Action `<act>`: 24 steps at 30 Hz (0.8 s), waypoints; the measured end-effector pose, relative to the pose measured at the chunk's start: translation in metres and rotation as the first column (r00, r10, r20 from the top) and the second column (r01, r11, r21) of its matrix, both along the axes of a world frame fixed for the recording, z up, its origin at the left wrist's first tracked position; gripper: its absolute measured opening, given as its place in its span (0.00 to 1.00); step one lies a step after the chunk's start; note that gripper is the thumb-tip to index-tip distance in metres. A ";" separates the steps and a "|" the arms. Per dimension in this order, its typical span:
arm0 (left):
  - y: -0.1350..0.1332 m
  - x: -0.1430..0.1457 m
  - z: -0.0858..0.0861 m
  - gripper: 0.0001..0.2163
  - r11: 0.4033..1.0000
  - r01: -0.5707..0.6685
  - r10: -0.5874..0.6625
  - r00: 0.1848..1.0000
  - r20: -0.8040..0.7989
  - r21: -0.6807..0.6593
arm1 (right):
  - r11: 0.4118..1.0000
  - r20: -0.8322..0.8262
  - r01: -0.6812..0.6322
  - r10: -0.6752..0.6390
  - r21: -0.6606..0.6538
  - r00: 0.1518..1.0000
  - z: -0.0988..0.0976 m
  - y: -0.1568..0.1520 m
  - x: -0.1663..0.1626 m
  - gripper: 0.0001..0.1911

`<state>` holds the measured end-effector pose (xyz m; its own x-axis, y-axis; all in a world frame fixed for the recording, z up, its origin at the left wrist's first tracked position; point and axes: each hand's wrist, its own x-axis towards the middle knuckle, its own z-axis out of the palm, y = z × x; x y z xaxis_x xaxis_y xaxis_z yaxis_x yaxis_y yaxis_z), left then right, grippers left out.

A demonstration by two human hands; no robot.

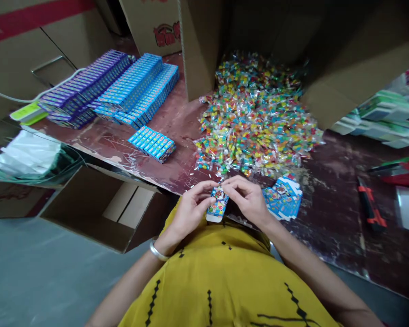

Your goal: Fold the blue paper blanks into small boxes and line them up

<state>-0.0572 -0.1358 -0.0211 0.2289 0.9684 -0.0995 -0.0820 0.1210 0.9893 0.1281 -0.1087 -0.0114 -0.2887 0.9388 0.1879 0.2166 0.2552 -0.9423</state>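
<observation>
A small blue printed candy box (217,206) is held upright in front of my body, its white end flap facing me. My left hand (195,204) grips the box from its left side, thumb across the front. At the box's top end the fingers of my right hand (247,197) are pinched together; whether they hold the flap or something small is hidden. Just right of my right hand lies a stack of flat blue cartons (284,198). Beyond both hands spreads a big heap of small clear packets of colourful candies (255,122).
A short row of blue boxes (152,143) sits left of the heap, with stacked blue boxes (139,91) and purple boxes (88,86) behind. An open cardboard carton (88,213) stands below the table's left edge. A red-and-black cutter (371,206) lies at right.
</observation>
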 end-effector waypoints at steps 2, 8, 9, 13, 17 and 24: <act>-0.002 -0.003 -0.003 0.13 0.999 0.004 -0.003 1.000 0.009 -0.047 | 0.998 0.083 -0.058 0.057 0.012 0.995 -0.003 0.003 0.007 0.09; 0.005 -0.024 -0.007 0.13 0.964 -0.244 0.241 0.970 -0.041 -0.103 | 0.964 0.561 -0.068 -0.091 0.256 0.822 -0.015 0.045 0.014 0.11; 0.007 -0.029 -0.008 0.14 0.952 -0.288 0.285 0.957 -0.045 -0.102 | 0.954 0.641 -0.103 -0.107 0.282 0.760 -0.017 0.050 0.011 0.11; 0.009 -0.042 -0.007 0.19 0.919 -0.374 0.377 0.926 0.009 -0.124 | 0.940 0.801 -0.148 -0.170 0.306 0.574 -0.022 0.056 -0.001 0.08; 0.009 -0.046 -0.008 0.23 0.927 -0.325 0.335 0.942 0.026 -0.185 | 0.934 0.831 -0.160 -0.194 0.319 0.521 -0.026 0.052 -0.004 0.07; 0.010 -0.038 -0.014 0.15 0.980 -0.179 0.164 0.974 -0.159 -0.084 | 0.924 0.371 0.205 -0.323 0.323 0.871 -0.015 0.058 0.009 0.05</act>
